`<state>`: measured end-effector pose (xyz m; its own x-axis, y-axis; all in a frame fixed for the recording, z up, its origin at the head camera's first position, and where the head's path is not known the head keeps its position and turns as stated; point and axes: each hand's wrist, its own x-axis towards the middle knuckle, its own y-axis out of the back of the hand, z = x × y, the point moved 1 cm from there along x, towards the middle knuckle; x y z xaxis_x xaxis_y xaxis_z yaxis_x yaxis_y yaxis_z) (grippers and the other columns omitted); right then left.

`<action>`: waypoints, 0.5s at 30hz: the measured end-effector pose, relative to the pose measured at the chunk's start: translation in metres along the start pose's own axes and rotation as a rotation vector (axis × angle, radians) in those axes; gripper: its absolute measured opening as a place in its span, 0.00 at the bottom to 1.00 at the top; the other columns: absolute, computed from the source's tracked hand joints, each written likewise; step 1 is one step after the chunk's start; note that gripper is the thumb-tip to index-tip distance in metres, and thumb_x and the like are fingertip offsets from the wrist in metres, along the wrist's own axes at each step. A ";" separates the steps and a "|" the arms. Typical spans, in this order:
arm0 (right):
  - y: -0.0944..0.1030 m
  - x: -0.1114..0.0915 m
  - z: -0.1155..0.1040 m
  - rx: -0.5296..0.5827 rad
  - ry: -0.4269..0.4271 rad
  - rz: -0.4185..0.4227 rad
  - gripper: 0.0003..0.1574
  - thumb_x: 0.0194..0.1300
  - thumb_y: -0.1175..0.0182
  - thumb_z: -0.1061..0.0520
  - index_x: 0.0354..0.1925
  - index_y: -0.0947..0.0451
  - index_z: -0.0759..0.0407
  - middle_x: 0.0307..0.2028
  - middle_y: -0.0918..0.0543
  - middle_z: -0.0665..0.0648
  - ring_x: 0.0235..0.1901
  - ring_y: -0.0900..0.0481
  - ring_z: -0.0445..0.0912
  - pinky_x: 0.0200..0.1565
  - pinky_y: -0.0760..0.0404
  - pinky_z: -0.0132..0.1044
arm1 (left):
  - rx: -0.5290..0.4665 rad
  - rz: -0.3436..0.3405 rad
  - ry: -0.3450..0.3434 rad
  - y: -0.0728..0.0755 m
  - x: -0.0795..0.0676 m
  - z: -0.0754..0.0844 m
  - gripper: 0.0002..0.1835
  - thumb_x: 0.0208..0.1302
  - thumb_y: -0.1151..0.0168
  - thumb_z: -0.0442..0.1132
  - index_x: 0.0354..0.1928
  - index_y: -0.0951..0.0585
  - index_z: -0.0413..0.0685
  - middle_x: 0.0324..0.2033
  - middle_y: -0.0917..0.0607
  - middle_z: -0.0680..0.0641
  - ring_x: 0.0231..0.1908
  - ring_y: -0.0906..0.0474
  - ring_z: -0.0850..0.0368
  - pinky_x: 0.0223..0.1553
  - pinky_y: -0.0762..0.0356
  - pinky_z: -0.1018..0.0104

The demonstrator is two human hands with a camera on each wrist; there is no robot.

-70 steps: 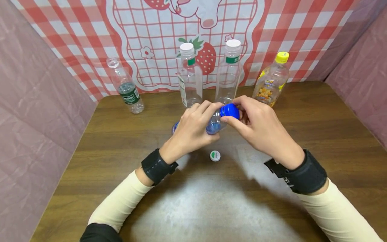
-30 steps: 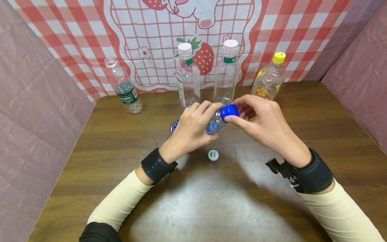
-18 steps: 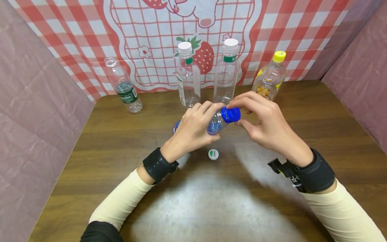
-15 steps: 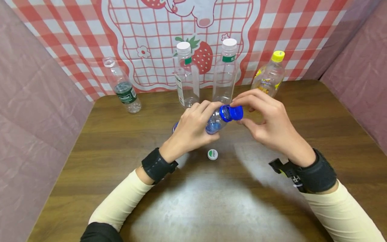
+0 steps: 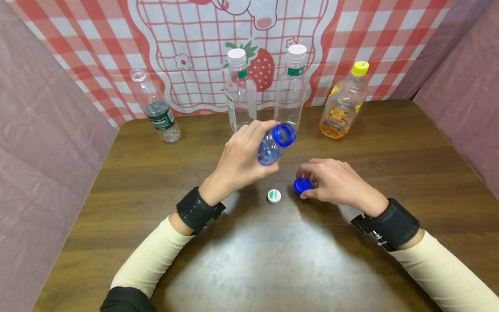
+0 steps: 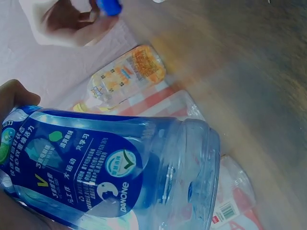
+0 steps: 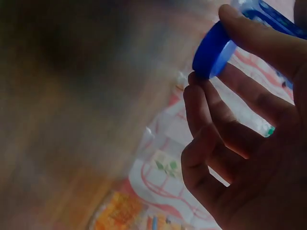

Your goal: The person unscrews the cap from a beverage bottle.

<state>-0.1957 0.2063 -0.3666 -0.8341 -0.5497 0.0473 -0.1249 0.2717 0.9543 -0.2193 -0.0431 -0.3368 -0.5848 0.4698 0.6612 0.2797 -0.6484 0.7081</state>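
While the left hand [image 5: 243,154] holds a clear, blue-labelled plastic drink bottle [image 5: 269,151] tilted, fingers wrapped round its body, the right hand [image 5: 333,182] pinches a blue screw cap [image 5: 302,185] between thumb and fingertip, the other fingers loosely bent. Bottle raised above the wood-grain table [image 5: 136,186], neck bare with a blue ring, mouth facing up and to the right. Cap low over the tabletop, beside a small white cap [image 5: 274,196]; cannot tell whether it touches the wood.

Handling, my judgement: a firm but light left grip should suit best, since thin plastic may dent and the slant could spill any liquid inside. A more upright bottle would be safer. Blue cap best kept by its rim, lowered flat, clear of the white cap so neither rolls.

Writing: the bottle's blue label [image 6: 91,167] reads "DANONE" in white, with Chinese lines; "运动" and "学习" legible. The uncapped bottle at the far left [image 5: 160,115] has a dark green label, apparently "C'estbon". The white cap bears a green mark, lettering too small. The yellow-capped bottle [image 5: 345,104] has an orange-and-yellow label, brand unclear. A barcode shows on another clear bottle [image 6: 235,187] in the left wrist view.
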 end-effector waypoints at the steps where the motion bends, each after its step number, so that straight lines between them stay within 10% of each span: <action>1: -0.003 0.001 -0.001 -0.007 0.004 -0.017 0.24 0.49 0.18 0.44 0.44 0.15 0.43 0.36 0.16 0.46 0.33 0.17 0.41 0.28 0.22 0.38 | -0.004 0.008 -0.004 0.001 0.000 0.000 0.41 0.46 0.23 0.45 0.65 0.28 0.49 0.51 0.18 0.48 0.46 0.22 0.52 0.49 0.21 0.61; 15: -0.021 0.007 -0.004 -0.012 0.016 -0.083 0.23 0.48 0.18 0.44 0.43 0.15 0.40 0.34 0.19 0.45 0.30 0.23 0.41 0.28 0.27 0.38 | -0.044 0.024 0.026 0.007 0.000 -0.002 0.41 0.48 0.23 0.45 0.66 0.29 0.48 0.52 0.18 0.47 0.48 0.21 0.53 0.52 0.20 0.61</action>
<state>-0.1965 0.1935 -0.3854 -0.8120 -0.5829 -0.0278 -0.1869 0.2146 0.9587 -0.2190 -0.0489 -0.3329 -0.5984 0.4382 0.6707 0.2602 -0.6855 0.6800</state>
